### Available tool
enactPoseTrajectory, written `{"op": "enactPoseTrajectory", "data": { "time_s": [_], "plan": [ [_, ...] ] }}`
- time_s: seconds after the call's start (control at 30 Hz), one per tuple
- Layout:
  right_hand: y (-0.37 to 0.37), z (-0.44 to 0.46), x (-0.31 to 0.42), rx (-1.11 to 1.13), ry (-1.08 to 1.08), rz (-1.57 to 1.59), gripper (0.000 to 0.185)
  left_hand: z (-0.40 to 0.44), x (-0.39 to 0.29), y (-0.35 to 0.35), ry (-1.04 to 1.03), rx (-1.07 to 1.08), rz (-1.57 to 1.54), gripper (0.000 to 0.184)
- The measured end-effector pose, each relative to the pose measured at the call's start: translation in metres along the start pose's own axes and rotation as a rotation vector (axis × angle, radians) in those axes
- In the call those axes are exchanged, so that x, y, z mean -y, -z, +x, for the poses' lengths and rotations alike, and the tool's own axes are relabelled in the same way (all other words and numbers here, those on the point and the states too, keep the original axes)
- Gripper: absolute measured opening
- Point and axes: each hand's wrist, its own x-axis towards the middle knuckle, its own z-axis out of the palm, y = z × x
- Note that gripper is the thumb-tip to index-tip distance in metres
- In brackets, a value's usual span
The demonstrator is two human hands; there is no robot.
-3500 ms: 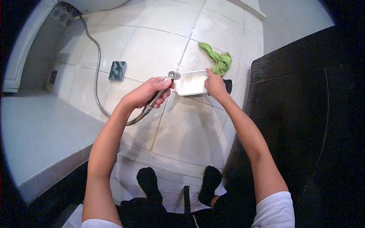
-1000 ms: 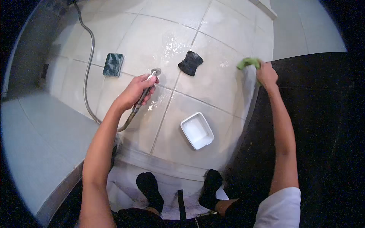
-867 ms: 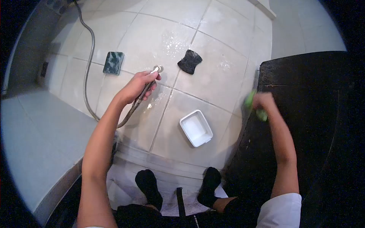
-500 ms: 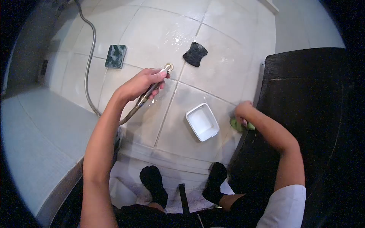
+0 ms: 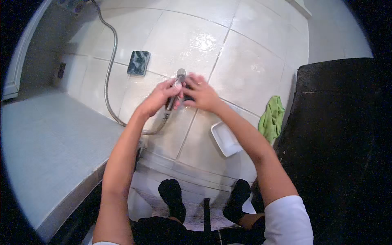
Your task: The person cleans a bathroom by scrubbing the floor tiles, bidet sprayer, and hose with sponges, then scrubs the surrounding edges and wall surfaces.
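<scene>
Pale square-tiled floor [image 5: 253, 77] over most of the room, wet and glinting in a patch beyond the hands. Along the left, a blue-grey ledge [image 5: 61, 139] with a brownish edge; farther back, a shadowed recess [image 5: 43, 61] beside a white frame [image 5: 23, 53]. Along the right, a large black panel [image 5: 330, 122], with a pale wall [image 5: 337, 28] behind. On the tiles, left of the hands, a dark green marbled block [image 5: 139, 63]. To the right, a crumpled green cloth [image 5: 271, 119] near the black panel; nearer the middle, a white tray [image 5: 224, 139], partly hidden by the right forearm.

Mid-view, over the floor, a metal spray nozzle [image 5: 181, 74], clasped round the handle in the curled fingers of the left hand [image 5: 163, 98]. From its lower end, a grey hose [image 5: 109, 77] looping left and back to the far left corner. Close beside the nozzle, the right hand [image 5: 203, 94], blurred, fingers apart; in front of the palm, a dark shape [image 5: 188, 92], impossible to tell whether gripped. At the bottom, two feet in black socks [image 5: 171, 197].
</scene>
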Motion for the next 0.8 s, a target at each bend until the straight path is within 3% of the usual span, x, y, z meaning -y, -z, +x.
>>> {"op": "enactPoseTrajectory", "data": {
  "time_s": [0.03,0.13,0.23,0.3,0.43,0.5,0.53,0.57,0.63,0.67,0.7,0.8],
  "plan": [
    [0.012,-0.011,-0.017,-0.041,-0.094,-0.037,0.057,-0.001,0.008,-0.002,0.010,-0.027,0.067,0.034],
    [0.054,-0.060,-0.069,-0.228,-0.429,-0.252,0.062,-0.009,0.030,-0.025,0.099,0.185,0.155,0.031],
    [0.087,-0.100,-0.086,-0.352,-0.668,-0.130,0.070,-0.016,0.078,-0.047,0.182,0.392,0.382,0.030],
    [0.090,-0.113,-0.088,-0.205,-0.699,-0.269,0.069,-0.030,0.110,-0.055,0.168,0.495,0.512,0.033],
    [0.072,-0.111,-0.063,-0.232,-0.642,-0.259,0.067,-0.050,0.135,-0.075,0.156,0.693,0.824,0.033],
    [0.070,-0.093,-0.043,-0.100,-0.437,-0.086,0.066,-0.047,0.143,-0.078,0.148,0.664,0.982,0.030],
    [0.068,-0.086,-0.039,-0.072,-0.444,-0.148,0.063,-0.036,0.104,-0.068,0.126,0.599,1.065,0.027],
    [0.066,-0.081,-0.038,-0.080,-0.436,-0.133,0.063,-0.013,0.102,-0.047,0.210,0.357,1.156,0.030],
    [0.065,-0.073,-0.044,-0.192,-0.530,-0.185,0.057,0.019,0.033,-0.011,0.099,-0.421,1.217,0.043],
    [0.063,-0.069,-0.047,-0.215,-0.557,-0.138,0.052,0.042,0.035,0.022,-0.172,-0.870,1.302,0.054],
    [0.060,-0.068,-0.048,-0.224,-0.544,-0.134,0.052,0.046,0.007,0.039,-0.134,-1.042,1.327,0.062],
    [0.060,-0.069,-0.047,-0.254,-0.544,-0.138,0.053,0.079,0.016,0.104,-0.118,-1.158,1.240,0.058]
  ]
}}
